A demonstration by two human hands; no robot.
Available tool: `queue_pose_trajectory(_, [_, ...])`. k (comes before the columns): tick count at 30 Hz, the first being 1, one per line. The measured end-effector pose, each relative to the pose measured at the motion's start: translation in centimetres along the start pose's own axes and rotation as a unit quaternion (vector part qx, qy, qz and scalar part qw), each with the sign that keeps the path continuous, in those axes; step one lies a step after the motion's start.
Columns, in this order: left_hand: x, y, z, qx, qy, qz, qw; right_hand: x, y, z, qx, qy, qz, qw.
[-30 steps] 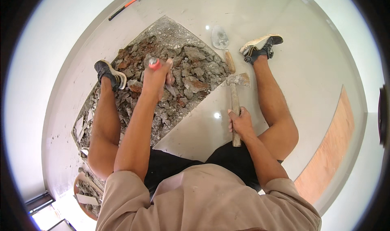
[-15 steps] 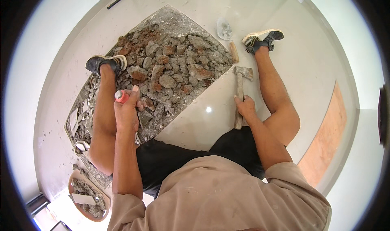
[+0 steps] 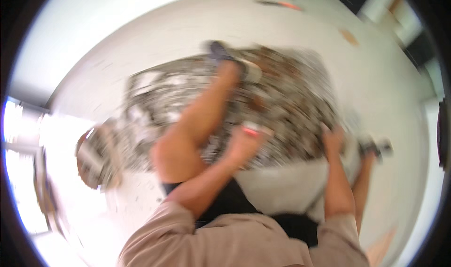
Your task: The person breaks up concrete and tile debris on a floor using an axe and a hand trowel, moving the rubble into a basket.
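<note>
The whole view is smeared by motion. My left hand [image 3: 240,149] is closed round a red-handled chisel [image 3: 251,129], whose pale top shows above the fist; its blade is not visible. It is over the near part of a patch of broken concrete rubble [image 3: 293,109]. My right hand [image 3: 333,139] reaches to the right edge of the rubble. Its fingers are too blurred to tell what they hold, and I cannot make out the hammer.
My legs straddle the rubble, the left shoe [image 3: 251,71] upon it. A tub of debris [image 3: 81,156] stands at left. An orange-and-black tool [image 3: 282,4] lies on the far floor. A wooden board [image 3: 381,246] is at lower right.
The view has swung leftward, so the rubble appears further right. My right hand has gone from the hammer's handle by my thigh to the rubble's edge. My left hand keeps the chisel.
</note>
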State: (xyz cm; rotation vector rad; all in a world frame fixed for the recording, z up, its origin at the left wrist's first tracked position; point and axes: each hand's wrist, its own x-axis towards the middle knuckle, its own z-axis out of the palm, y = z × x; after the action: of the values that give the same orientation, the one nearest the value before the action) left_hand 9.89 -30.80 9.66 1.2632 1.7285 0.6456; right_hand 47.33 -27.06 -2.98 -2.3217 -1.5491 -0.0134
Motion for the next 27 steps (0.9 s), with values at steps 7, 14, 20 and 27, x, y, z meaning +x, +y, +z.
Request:
queue_pose_trajectory(7, [-2.7, 0.5, 1.7, -0.191, -0.145, 0.094, 0.966, 6.9, -1.0, 3.7, -0.124, -0.205, 0.039, 0.97])
queue_pose_trajectory(14, [-1.9, -0.4, 2.1, -0.115, -0.12, 0.067, 0.984, 5.8, -5.5, -1.6, 0.215, -0.219, 0.026, 0.951])
queue_pose_trajectory(20, [-1.4, -0.4, 2.4, -0.144, -0.165, -0.008, 0.976, 7.5, 1.9, -4.4, 0.343, -0.119, 0.053, 0.93])
queue_pose_trajectory(27, [-1.1, 0.7, 2.9, -0.121, -0.166, 0.001, 0.979, 4.1, 8.1, -1.2, 0.119, -0.152, -0.073, 0.978])
